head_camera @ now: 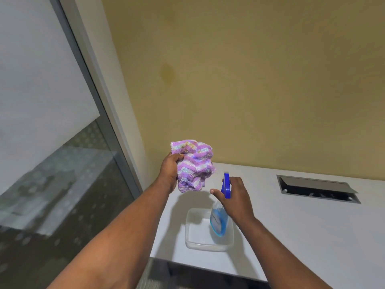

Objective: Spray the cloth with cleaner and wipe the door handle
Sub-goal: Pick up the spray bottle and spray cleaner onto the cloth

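A yellow wall (239, 69) backs a white desk (302, 226), with a frosted glass door (41, 101) to the left and a flap-covered cable slot (316, 188) set in the desk near its far right edge. In the head view, the left hand (169, 172) is closed around a bunched purple striped cloth (193, 165), holding it up above the desk's left edge, close to the far left corner. The right hand (235, 197) is wrapped around the blue head of a spray bottle (220, 217), nozzle turned toward the cloth and just beside it, apart from it by a small gap. The bottle hangs over a clear tub (208, 231) that sits near the desk's front left corner. No door handle shows anywhere here. I'd say the spraying is the step in hand, and the risks lie in the aim: the cloth is a small crumpled target, so mist could slip past it onto the wall or the glass, or onto the thumb gripping it. The bottle is held tilted, so a slack grip on the trigger could let it drop into the tub. Over-wetting would drip onto the desk.
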Demonstrator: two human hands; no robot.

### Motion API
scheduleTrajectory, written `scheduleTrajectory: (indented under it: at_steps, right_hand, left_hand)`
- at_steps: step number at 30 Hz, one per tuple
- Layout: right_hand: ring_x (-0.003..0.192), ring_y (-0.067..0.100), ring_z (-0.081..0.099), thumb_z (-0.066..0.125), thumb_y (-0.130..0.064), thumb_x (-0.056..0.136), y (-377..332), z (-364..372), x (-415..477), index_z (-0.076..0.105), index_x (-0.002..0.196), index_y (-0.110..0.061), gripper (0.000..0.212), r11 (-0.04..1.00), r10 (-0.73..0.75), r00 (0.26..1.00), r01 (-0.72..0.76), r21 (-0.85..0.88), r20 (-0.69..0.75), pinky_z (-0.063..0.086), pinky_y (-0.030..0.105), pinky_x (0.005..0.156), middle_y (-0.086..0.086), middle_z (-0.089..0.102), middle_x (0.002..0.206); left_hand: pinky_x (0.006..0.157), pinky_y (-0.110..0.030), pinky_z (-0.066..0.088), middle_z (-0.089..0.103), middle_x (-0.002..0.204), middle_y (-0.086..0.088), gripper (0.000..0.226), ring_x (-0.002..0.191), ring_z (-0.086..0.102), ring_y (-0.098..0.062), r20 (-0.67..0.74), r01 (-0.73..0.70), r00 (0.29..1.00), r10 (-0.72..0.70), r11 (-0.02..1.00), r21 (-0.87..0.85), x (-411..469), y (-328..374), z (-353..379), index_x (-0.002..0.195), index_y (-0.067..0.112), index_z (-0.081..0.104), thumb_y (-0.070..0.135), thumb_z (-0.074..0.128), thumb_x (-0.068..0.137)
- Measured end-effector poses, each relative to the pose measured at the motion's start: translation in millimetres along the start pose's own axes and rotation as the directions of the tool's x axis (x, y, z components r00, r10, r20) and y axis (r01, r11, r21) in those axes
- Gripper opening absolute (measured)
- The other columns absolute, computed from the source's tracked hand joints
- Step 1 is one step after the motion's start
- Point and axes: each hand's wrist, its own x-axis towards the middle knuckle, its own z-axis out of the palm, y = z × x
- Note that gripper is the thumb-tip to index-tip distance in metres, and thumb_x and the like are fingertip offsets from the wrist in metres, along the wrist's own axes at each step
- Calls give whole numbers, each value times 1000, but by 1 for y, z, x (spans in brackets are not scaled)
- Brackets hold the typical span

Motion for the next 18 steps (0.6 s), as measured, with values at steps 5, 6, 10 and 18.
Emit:
scheduleTrajectory:
  at_steps: [5, 6, 10, 18]
  right_hand:
    - [81, -3, 57, 85, -45, 80, 37, 23, -15, 50, 110, -26, 51, 993, 120, 990, -121, 10, 78, 37, 11, 58, -19, 47, 98]
    - [81, -5, 56, 86, -42, 79, 43, 26, -18, 48, 112, -26, 53, 990, 141, 986, -142, 12, 90, 36, 9, 57, -22, 47, 98]
    - [80, -1, 57, 89, -32, 79, 64, 36, -27, 42, 115, -30, 59, 978, 205, 973, -209, 22, 103, 37, 8, 57, -15, 51, 102]
    - [88, 16, 59, 89, -26, 80, 89, 41, -38, 42, 127, -20, 67, 961, 271, 951, -276, 12, 151, 41, 10, 62, -3, 54, 114]
  left_hand:
    - [69, -36, 60, 77, 86, -6, 27, 73, 74, -26, -35, 68, 997, -68, 998, 6, 5, -27, -10, 104, 18, 69, 4, 48, 93]
    - [69, -36, 60, 77, 87, -7, 27, 73, 74, -26, -42, 76, 996, -75, 997, 6, 5, -31, -12, 104, 17, 68, 4, 48, 93]
    - [69, -37, 62, 77, 90, -9, 26, 76, 75, -28, -61, 105, 993, -104, 994, 13, 4, -44, -19, 107, 16, 67, 4, 48, 94]
    - [56, -34, 62, 80, 81, -5, 23, 70, 78, -24, -83, 134, 988, -133, 991, 9, -3, -54, -22, 106, 16, 67, 6, 50, 94]
